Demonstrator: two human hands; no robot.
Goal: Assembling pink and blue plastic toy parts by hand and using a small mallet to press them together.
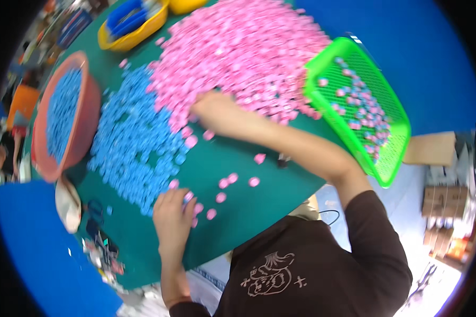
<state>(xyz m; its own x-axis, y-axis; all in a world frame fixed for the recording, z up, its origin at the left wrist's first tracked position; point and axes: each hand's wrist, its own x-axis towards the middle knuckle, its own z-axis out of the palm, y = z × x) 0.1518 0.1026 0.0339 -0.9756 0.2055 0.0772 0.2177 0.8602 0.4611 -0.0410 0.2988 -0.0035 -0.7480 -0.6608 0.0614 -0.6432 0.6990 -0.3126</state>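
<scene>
My left hand [173, 215] is at the near edge of a spread of small blue plastic pieces [137, 142]. Its thumb and fingers close around a small pink piece [188, 196], beside a few loose pink ones. Farther up, my right hand [212, 112] reaches in from the right. Its curled fingers touch the near side of a large heap of small round pink pieces [238, 53], where it meets the blue spread. What lies in those fingers is hidden and blurred.
A pink tub [93, 105] full of blue pieces stands at the left. At the right, a green basket [399, 127] contains small pink-and-blue pieces. Several loose pink pieces [223, 183] dot the green tabletop [259, 211]. A yellow container [135, 41] with blue contents sits at the far left.
</scene>
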